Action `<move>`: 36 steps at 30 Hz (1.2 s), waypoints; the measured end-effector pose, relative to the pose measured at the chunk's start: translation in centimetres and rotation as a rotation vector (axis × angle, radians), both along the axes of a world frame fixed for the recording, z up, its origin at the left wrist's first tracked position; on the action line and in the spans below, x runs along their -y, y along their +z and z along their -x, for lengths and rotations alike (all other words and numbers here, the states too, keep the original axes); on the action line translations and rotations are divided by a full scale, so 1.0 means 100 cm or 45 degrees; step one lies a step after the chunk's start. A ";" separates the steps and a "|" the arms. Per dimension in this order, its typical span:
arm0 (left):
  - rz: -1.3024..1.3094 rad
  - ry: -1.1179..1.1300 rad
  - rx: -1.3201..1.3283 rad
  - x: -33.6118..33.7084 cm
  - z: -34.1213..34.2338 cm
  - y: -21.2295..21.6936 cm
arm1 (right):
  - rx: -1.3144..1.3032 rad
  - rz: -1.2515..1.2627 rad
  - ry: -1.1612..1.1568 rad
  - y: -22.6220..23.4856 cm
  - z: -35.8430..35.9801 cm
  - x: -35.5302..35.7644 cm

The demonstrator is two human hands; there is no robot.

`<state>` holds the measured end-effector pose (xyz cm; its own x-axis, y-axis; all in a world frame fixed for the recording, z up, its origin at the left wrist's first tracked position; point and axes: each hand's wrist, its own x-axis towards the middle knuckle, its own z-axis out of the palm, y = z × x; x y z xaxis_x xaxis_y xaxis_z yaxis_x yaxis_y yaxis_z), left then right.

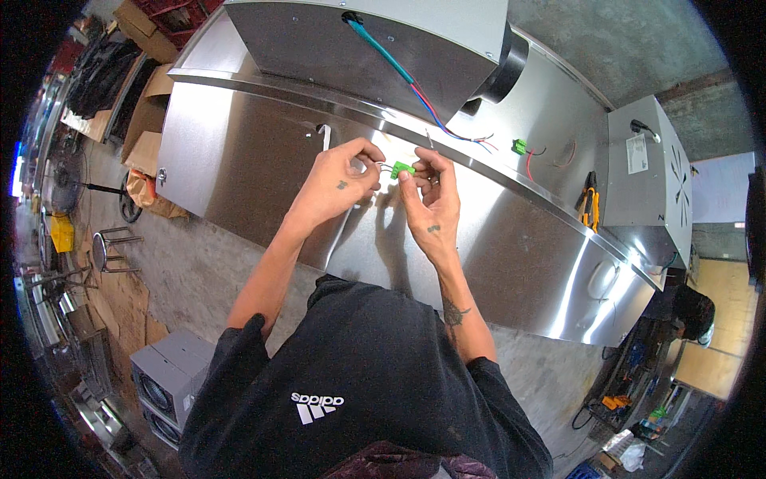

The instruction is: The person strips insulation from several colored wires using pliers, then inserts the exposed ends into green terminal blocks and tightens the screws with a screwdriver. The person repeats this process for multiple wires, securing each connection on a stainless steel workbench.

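A small green terminal connector [401,169] is pinched between the thumb and fingers of my right hand [432,199]. A thin metal shaft [429,140] sticks up past the same hand's fingers; its handle is hidden, so I cannot tell the tool. My left hand [339,182] is closed in a pinch at a short thin wire [385,167] that meets the connector's left side. Both hands are in front of the stainless steel panel [239,160]. Just beyond them, a cable [391,60] with stripped red, blue and dark ends hangs from a grey metal box [359,48].
On the steel top lie a second green connector [519,147] with red and black wires and yellow-handled pliers [590,203]. A grey vented box [650,180] stands at the right. A stool [102,251] and a grey unit [171,379] are on the floor at left.
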<state>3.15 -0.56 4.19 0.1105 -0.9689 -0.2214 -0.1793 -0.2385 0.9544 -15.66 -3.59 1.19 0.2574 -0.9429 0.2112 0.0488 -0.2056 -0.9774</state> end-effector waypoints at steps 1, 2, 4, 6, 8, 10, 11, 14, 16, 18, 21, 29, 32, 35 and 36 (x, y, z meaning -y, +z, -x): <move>0.016 0.009 0.023 0.000 0.000 0.001 | -0.007 -0.011 0.002 0.001 0.000 0.000; 0.031 0.017 0.047 0.000 0.001 0.003 | 0.055 -0.057 0.016 0.001 -0.001 -0.001; 0.047 0.042 0.077 -0.001 0.004 0.007 | 0.180 -0.148 0.041 0.002 -0.003 -0.003; 0.046 0.078 0.090 -0.002 0.009 0.011 | 0.159 -0.100 0.030 -0.004 -0.004 -0.003; 0.090 0.070 0.116 -0.004 0.010 0.010 | 0.145 -0.099 0.017 -0.005 -0.005 -0.003; 0.135 0.063 0.197 -0.005 0.010 0.006 | 0.135 -0.148 -0.001 -0.003 -0.006 -0.005; 0.159 0.061 0.267 -0.005 0.010 0.001 | 0.143 -0.142 -0.003 -0.003 -0.006 -0.005; 0.301 0.102 0.418 -0.006 0.011 -0.010 | 0.149 -0.121 -0.013 -0.006 -0.008 -0.006; 0.340 0.109 0.463 -0.006 0.012 -0.011 | 0.123 -0.101 -0.030 -0.007 -0.008 -0.005; 0.299 0.086 0.476 -0.006 0.012 -0.007 | 0.112 -0.095 -0.024 -0.009 -0.007 -0.006; 0.236 0.070 0.462 -0.007 0.012 -0.002 | 0.052 0.114 -0.015 -0.007 -0.008 -0.006; 0.184 0.058 0.297 -0.006 0.012 -0.001 | 0.076 0.117 -0.026 -0.016 -0.010 -0.005; 0.118 0.033 0.195 -0.007 0.010 0.001 | 0.186 -0.109 0.021 -0.013 -0.009 -0.005; 0.069 0.002 0.088 -0.006 0.009 0.001 | 0.243 -0.209 0.034 -0.006 -0.008 -0.004; 0.052 -0.009 0.051 -0.005 0.009 0.001 | 0.259 -0.244 0.038 -0.003 -0.008 -0.003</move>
<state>2.29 -0.03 4.27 0.1113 -0.9779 -0.1770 -0.2190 -0.1978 0.9555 -14.81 -3.24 0.85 0.2562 -0.9633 0.0797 0.2516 -0.0132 -0.9677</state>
